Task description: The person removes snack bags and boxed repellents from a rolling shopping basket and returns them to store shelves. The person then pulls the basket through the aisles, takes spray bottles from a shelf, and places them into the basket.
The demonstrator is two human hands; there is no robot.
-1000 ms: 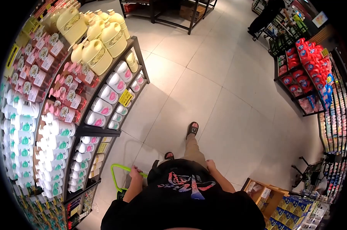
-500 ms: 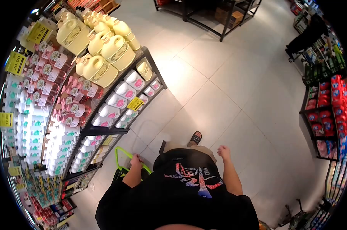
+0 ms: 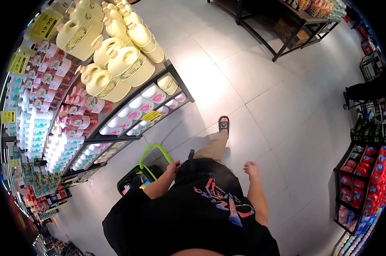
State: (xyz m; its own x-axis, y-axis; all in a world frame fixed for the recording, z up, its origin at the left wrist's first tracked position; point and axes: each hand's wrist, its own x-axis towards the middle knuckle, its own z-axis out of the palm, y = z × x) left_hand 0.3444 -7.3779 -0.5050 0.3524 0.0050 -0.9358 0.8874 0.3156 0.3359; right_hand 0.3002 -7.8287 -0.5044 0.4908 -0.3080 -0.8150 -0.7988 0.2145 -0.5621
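Note:
My left hand [image 3: 173, 167] is closed on the bright green handle [image 3: 164, 152] of a dark shopping basket [image 3: 135, 176], which hangs at my left side with a few small items inside. My right hand [image 3: 251, 169] hangs free at my right side, fingers loosely curled and partly apart, with nothing in it. One sandalled foot [image 3: 223, 124] is stretched forward on the tiled floor. To my left stands a shelf with large yellow pump bottles [image 3: 131, 66], pink pump bottles [image 3: 80, 121] and white bottles [image 3: 65, 149].
A dark-framed table [image 3: 282, 25] with goods on top stands ahead to the right. At the far right is a rack of red packages [image 3: 363, 170]. Beyond it, a person in dark clothing [image 3: 365, 91] is near a cart. Yellow price tags [image 3: 151, 116] mark the left shelf.
The view has turned and moved forward, so the right-hand rack sits lower in view. More of the basket shows at my left. My right hand has swung forward from beside my leg.

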